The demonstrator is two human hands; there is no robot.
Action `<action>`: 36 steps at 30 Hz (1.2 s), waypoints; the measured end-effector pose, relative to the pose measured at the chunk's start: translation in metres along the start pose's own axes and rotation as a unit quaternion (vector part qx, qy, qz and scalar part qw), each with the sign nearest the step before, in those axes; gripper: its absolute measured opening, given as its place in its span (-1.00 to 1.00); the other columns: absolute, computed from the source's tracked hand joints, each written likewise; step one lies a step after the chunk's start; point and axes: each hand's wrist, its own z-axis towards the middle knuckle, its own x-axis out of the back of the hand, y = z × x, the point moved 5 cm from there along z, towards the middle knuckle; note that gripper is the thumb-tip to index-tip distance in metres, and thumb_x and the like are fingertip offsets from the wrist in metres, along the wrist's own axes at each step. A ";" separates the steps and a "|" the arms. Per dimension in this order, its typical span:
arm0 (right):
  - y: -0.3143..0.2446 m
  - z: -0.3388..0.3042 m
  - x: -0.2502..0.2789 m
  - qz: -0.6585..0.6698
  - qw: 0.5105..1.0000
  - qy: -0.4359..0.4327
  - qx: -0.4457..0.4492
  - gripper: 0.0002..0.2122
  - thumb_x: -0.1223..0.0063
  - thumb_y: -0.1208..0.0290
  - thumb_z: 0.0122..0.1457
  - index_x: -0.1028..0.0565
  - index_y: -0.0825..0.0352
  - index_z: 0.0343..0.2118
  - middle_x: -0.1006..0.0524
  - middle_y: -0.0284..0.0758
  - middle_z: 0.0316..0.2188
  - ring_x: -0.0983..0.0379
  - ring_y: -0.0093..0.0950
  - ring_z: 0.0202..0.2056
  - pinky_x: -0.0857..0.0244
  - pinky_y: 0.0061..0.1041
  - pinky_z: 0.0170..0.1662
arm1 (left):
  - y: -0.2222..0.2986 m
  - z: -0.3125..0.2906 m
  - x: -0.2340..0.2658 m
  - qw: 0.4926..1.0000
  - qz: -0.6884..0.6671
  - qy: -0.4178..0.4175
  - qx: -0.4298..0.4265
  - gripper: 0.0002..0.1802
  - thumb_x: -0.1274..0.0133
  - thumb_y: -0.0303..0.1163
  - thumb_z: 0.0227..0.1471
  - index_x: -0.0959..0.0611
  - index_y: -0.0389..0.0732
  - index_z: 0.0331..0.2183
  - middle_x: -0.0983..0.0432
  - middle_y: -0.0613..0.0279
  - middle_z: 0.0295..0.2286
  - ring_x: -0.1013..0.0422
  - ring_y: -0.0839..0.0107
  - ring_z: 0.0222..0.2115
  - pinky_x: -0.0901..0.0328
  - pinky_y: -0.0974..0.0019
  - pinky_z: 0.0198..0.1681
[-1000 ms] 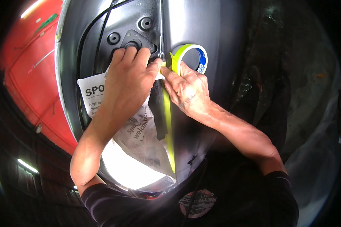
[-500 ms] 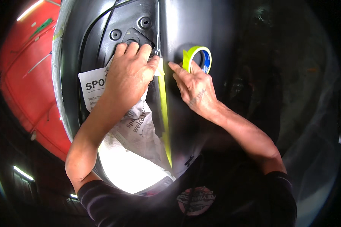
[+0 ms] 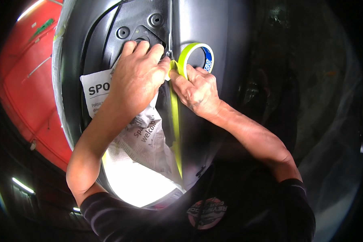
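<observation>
My left hand (image 3: 135,82) lies over a crumpled sheet of newspaper (image 3: 151,135) on a dark car body panel (image 3: 199,24). Its fingers are bent beside a recessed hole, and its thumb presses at the paper's upper right edge. My right hand (image 3: 197,90) is closed on a roll of yellow-green masking tape (image 3: 184,54), its fingertips at the tape's loose end, close to my left thumb. Below both hands a strip of the same tape (image 3: 175,125) runs down along the newspaper's right edge. The paper under my left palm is hidden.
Two round black fittings (image 3: 155,19) sit on the inner panel above my left hand. A seam (image 3: 170,30) divides it from the smooth panel on the right. A red panel (image 3: 24,92) stands at the far left. Below the newspaper is a bright white surface (image 3: 135,177).
My right hand has moved left with the tape roll, bringing the loose end to the newspaper's edge by my left thumb. My left hand stays nearly in place.
</observation>
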 end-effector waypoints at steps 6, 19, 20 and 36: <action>-0.022 -0.011 0.004 -0.097 0.985 -0.123 0.065 -0.74 -0.22 0.49 0.03 -0.64 0.48 -0.20 -0.48 -0.23 -0.32 -0.51 -0.35 -0.33 -0.36 -0.28 -0.31 | 0.002 -0.002 -0.001 1.000 0.005 -0.003 -0.004 -0.76 -0.16 -0.42 0.04 -0.80 -0.27 -0.25 -0.55 0.20 -0.32 -0.44 0.20 -0.19 -0.25 0.07 -0.02; -0.006 -0.002 0.008 -0.106 0.981 -0.151 0.067 -0.48 -0.15 0.46 0.09 -0.52 0.54 0.15 -0.48 -0.18 -0.19 -0.49 -0.31 -0.29 -0.42 -0.33 -0.28 | 0.009 0.001 0.005 0.999 0.024 -0.029 -0.004 -0.74 -0.13 -0.40 0.06 -0.78 -0.27 -0.22 -0.52 0.16 -0.33 -0.41 0.17 -0.20 -0.25 0.00 0.03; -0.006 -0.002 0.010 -0.116 0.977 -0.162 0.077 -0.48 -0.14 0.45 0.10 -0.51 0.54 0.16 -0.48 -0.18 -0.18 -0.49 -0.32 -0.28 -0.41 -0.33 -0.29 | 0.015 0.001 0.013 0.999 0.035 -0.035 0.009 -0.72 -0.12 -0.39 0.08 -0.78 -0.27 -0.20 -0.52 0.15 -0.31 -0.41 0.16 -0.19 -0.25 0.00 0.04; 0.052 0.027 0.029 0.252 0.896 -0.288 -0.224 -0.61 -0.06 0.66 0.19 -0.63 0.31 0.08 -0.65 -0.07 -0.17 -0.61 -0.33 -0.24 -0.49 -0.36 -0.08 | 0.124 -0.118 0.038 0.704 -0.319 0.258 0.579 -0.28 -0.22 -0.62 0.04 -0.47 -0.26 0.26 -0.43 -0.09 0.17 -0.43 0.06 0.11 -0.28 0.05 0.21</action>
